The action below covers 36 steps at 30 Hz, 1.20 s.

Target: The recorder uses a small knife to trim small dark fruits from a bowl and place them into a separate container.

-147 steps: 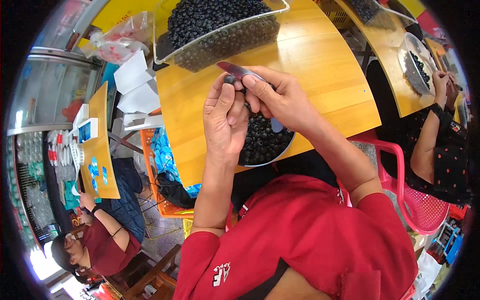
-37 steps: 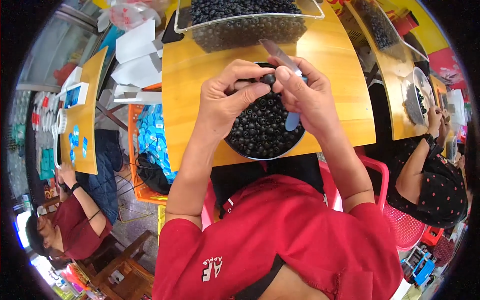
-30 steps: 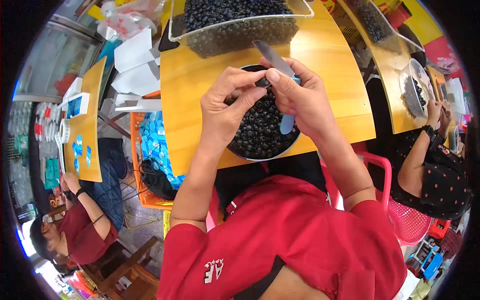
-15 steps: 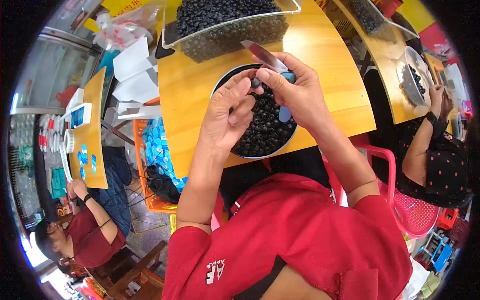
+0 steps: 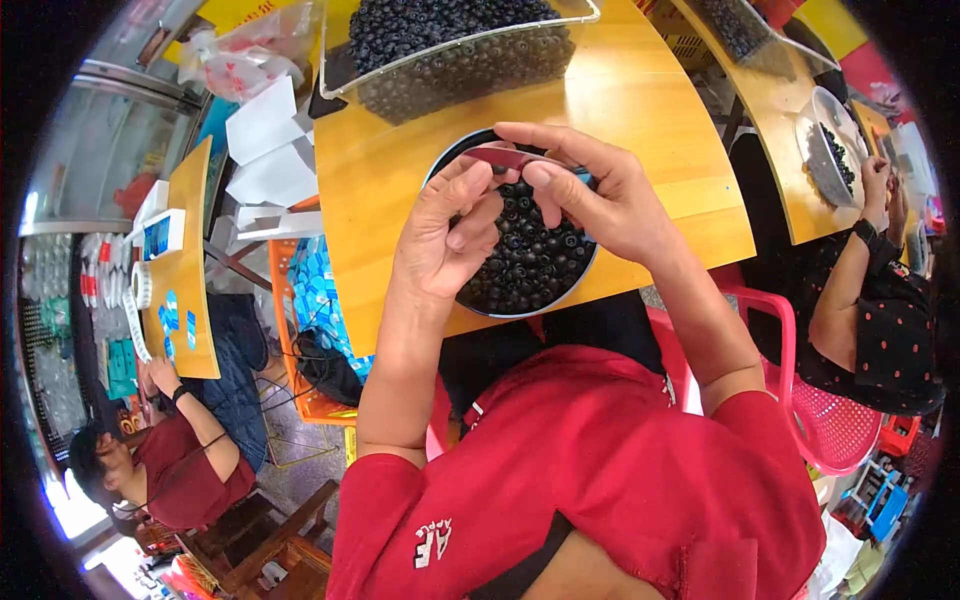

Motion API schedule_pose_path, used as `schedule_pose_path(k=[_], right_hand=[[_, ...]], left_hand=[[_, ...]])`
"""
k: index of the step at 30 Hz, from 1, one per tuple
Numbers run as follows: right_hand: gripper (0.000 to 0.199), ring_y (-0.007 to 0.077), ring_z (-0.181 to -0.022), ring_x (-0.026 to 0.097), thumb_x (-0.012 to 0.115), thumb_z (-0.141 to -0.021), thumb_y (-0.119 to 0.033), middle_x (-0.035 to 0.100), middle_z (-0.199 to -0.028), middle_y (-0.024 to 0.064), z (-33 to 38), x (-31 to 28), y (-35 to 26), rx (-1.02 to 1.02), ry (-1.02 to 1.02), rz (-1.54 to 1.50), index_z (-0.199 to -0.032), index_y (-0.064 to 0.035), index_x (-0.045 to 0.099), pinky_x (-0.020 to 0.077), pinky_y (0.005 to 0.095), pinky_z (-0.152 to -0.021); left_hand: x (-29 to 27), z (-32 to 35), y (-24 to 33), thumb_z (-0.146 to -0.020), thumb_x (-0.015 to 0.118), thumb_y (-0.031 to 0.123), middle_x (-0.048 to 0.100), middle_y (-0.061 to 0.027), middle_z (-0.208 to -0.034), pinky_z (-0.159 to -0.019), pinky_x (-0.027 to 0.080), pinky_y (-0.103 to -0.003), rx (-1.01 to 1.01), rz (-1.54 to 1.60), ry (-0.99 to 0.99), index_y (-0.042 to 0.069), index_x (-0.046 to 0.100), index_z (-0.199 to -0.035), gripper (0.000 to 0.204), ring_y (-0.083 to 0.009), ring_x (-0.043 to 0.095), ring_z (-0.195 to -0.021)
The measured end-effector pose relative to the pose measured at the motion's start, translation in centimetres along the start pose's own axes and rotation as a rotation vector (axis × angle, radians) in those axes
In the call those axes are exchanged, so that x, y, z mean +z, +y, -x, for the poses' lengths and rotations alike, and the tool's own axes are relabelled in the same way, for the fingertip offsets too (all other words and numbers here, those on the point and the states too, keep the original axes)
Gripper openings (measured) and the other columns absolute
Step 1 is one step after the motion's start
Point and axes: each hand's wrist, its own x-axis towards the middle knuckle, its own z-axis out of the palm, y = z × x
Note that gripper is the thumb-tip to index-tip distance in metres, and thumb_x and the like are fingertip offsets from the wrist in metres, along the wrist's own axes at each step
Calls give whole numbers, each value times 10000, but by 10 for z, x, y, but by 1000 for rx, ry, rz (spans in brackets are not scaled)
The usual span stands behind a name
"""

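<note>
My left hand (image 5: pixel 445 225) is closed, pinching a small dark round piece (image 5: pixel 500 170), berry-like or nut-like, between thumb and fingertips. A small knife (image 5: pixel 505 157) is gripped in my right hand (image 5: pixel 615 195); its blade lies across that piece, tip toward the left, and shines red. Its handle is mostly hidden by my fingers, with a bit of blue showing. Both hands are over a round bowl (image 5: pixel 500 314) with a pale rim. Many loose black round pieces (image 5: pixel 530 255) fill it.
Beyond the bowl, a clear plastic tub (image 5: pixel 460 50) heaped with similar pieces stands on the yellow wooden table (image 5: pixel 680 200). An orange crate (image 5: pixel 283 330) of blue packets is at the left. Co-workers sit left and right; a pink chair (image 5: pixel 830 420) is to the right.
The knife has swung down from pointing up and away to lying across the piece in my left fingers. My right fingers have shifted round it.
</note>
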Motion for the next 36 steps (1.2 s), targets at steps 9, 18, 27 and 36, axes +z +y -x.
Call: schedule_pose_path(k=[9, 18, 27, 36], right_hand=[[318, 11, -558, 464, 528, -935, -175, 523, -615, -38, -5, -7, -13, 178, -39, -56, -1233, -75, 573, 321, 168, -465], [299, 9, -502, 438, 513, -940, -196, 502, -571, -40, -9, -4, -9, 155, -85, -67, -1215, -109, 593, 303, 168, -439], [318, 6, -472, 392, 518, -947, -253, 467, -546, -43, -12, -8, -6, 256, -154, -195, -1224, -110, 586, 258, 180, -415], [355, 8, -466, 375, 503, -955, -268, 444, -543, -41, -10, -2, -2, 273, -142, -256, -1264, -96, 543, 256, 175, -416]], left_hand=[[2, 0, 3, -906, 580, 175, 596, -21, -922, -344, 254, -111, 8, -44, -15, 33, 590, -1055, 207, 3, 325, -444], [-11, -5, -2, -898, 591, 214, 594, -35, -917, -339, 277, -116, 45, 40, -110, 25, 576, -1062, 251, 1, 326, -432], [-11, -6, 2, -892, 597, 175, 587, -56, -904, -344, 278, -122, 95, -22, -137, 24, 568, -1116, 271, -6, 326, -427], [-16, -8, 0, -899, 587, 180, 589, -59, -908, -349, 268, -122, 122, -27, -123, 71, 581, -1131, 256, -7, 328, -434]])
